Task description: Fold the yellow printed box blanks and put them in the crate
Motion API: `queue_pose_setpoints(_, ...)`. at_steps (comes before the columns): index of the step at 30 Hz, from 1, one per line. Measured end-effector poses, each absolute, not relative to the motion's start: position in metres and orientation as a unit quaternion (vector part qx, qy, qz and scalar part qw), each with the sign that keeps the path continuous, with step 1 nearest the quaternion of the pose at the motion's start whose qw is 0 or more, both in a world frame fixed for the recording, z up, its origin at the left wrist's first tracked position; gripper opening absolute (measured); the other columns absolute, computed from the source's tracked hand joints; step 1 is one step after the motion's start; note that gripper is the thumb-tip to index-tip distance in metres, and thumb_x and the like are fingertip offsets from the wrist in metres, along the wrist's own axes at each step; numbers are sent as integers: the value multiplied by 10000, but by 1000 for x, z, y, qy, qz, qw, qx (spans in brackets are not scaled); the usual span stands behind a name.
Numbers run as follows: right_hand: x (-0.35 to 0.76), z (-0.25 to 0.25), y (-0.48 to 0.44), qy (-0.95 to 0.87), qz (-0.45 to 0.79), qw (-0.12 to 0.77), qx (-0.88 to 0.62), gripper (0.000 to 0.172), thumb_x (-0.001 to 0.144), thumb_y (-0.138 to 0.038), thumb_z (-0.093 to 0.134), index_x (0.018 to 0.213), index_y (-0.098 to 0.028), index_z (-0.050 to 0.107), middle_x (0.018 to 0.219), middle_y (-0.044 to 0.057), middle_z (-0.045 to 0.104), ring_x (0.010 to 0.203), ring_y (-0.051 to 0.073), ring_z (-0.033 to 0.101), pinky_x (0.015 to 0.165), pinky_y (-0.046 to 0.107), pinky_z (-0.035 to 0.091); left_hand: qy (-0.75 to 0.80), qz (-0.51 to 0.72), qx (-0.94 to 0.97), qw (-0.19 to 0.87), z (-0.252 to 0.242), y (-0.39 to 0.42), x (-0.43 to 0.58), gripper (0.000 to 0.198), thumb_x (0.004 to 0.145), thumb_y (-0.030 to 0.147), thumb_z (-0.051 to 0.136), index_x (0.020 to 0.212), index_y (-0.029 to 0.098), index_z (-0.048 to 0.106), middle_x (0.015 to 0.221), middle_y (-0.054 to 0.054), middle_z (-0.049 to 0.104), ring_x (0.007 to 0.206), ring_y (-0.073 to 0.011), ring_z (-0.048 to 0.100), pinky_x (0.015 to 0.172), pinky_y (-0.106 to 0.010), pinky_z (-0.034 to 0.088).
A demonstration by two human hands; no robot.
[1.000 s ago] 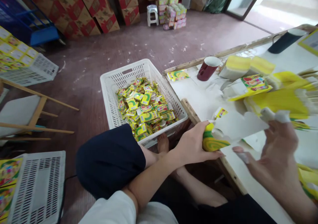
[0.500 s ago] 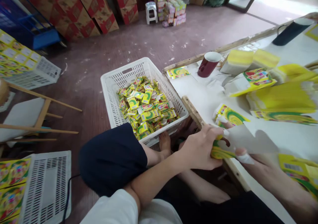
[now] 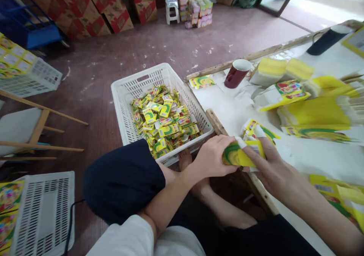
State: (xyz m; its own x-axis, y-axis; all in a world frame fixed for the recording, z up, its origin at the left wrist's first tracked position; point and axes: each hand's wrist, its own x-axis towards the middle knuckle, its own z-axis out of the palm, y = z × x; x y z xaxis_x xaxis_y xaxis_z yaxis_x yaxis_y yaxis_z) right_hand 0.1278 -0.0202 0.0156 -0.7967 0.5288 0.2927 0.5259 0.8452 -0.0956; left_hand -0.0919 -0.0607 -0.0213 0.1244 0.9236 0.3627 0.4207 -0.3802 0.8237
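Observation:
Over the wooden edge of the white table, my left hand grips the left end of a small yellow and green carton. My right hand, with white wrapping on its fingertips, holds the carton's right end. Just behind my right hand lies another yellow carton piece on the table. To the left of my hands, a white plastic basket on the floor holds a heap of small yellow cartons.
A maroon mug, a dark mug and stacks of yellow cardboard stand on the table. Another white basket and a chair are at the left. Red-brown boxes line the back.
My right hand has come in from the table and now grips the carton along with my left hand. The grey-white sheet beside it no longer shows. The view has shifted slightly.

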Motion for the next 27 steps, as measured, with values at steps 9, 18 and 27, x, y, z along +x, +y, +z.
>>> queue_pose_setpoints(9, 121, 41, -30, -898, 211, 216, -319, 329, 944, -248, 601, 1266, -262, 534, 1317, 155, 570, 1289, 324, 600, 1002, 491, 567, 479, 442, 692, 309, -9, -67, -89, 556, 733, 394, 812, 1218, 196, 623, 1190, -140, 706, 1115, -328, 676, 1022, -473, 517)
queue_pose_setpoints(18, 167, -24, 28, -734, 197, 265, -594, 469, 866, -554, 672, 1151, -191, 589, 1136, 159, 656, 956, 298, 663, 920, 530, 556, 391, 770, 77, 498, -25, -47, -74, 519, 826, 691, 685, 1063, 245, 567, 1192, -84, 653, 1143, -221, 660, 992, -355, 550)
queue_pose_setpoints(27, 187, -57, 49, -712, 142, 172, -666, 250, 702, -343, 730, 828, -244, 538, 932, 120, 648, 874, 300, 620, 843, 463, 525, 395, 644, 86, 649, -28, -52, -58, 493, 702, 391, 906, 1030, 172, 609, 969, -21, 712, 723, -84, 673, 633, -177, 532)
